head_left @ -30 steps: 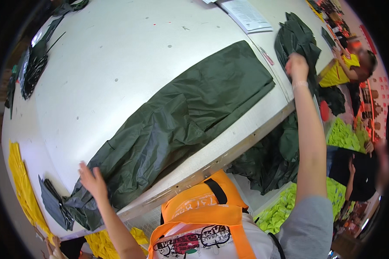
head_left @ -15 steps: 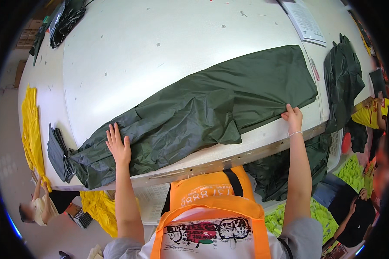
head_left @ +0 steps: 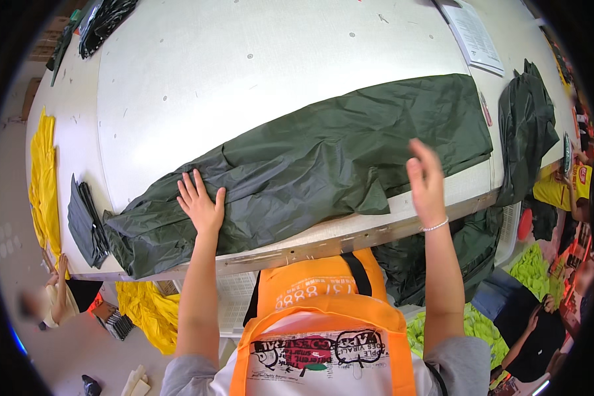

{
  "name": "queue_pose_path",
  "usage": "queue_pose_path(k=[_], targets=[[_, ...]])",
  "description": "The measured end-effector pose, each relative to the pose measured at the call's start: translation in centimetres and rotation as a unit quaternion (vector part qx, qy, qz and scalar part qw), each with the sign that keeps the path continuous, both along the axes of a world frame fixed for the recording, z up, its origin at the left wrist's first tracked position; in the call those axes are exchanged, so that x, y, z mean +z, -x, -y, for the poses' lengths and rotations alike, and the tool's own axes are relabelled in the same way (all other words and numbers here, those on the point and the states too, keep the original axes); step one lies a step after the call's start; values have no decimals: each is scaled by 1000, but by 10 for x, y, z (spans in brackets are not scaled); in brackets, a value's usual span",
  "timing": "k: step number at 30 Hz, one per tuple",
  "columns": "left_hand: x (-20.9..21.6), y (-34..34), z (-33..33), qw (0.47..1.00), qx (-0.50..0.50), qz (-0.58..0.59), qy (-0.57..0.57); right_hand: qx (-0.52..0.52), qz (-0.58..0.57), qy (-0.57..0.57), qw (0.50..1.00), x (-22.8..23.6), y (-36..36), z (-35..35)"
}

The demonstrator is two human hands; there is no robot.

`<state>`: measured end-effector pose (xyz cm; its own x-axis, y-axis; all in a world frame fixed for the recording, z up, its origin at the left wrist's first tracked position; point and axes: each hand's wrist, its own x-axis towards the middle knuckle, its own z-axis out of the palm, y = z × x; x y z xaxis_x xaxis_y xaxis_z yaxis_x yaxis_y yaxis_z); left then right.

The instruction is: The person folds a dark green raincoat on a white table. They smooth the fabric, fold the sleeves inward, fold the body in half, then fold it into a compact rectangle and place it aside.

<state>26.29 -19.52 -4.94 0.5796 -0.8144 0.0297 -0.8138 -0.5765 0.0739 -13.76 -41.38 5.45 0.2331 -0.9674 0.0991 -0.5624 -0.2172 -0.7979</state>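
Observation:
A long dark green garment of thin, shiny cloth (head_left: 323, 152) lies across the white table, wide at its right end and bunched narrow at its left. Its exact kind I cannot make out. My left hand (head_left: 203, 206) rests palm down on the cloth's left half, fingers spread. Over the near edge, right of a loose pointed flap of the cloth, is my right hand (head_left: 428, 181), slightly blurred, with its thumb apart from the fingers and nothing in it. Whether it touches the cloth I cannot tell.
Folded dark green pieces (head_left: 89, 221) and a yellow garment (head_left: 45, 178) lie at the left. Right are another dark green garment (head_left: 525, 122), papers (head_left: 475, 36) and a small red-handled tool (head_left: 486, 109). White crates (head_left: 234, 300) stand under the table; other people work on both sides.
My right hand has let go of the garment's near right edge and moved left. My left hand has slid slightly right along the cloth. The near flap has shifted right.

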Motion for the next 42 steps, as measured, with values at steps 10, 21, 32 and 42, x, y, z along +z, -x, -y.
queue_pose_path(k=[10,21,32,42], targets=[[25,42,72,988,11,-142,64,17,-242,-117,963,-16,27,52],[98,-162,-179,997,4,38,59,430,-71,93,895,50,-200,-99],[53,-257,-163,976,72,-128,-161,525,-142,166,822,-17,-450,-203],[74,-274,-150,987,-154,15,43,551,-295,134,769,-70,-468,-228]])
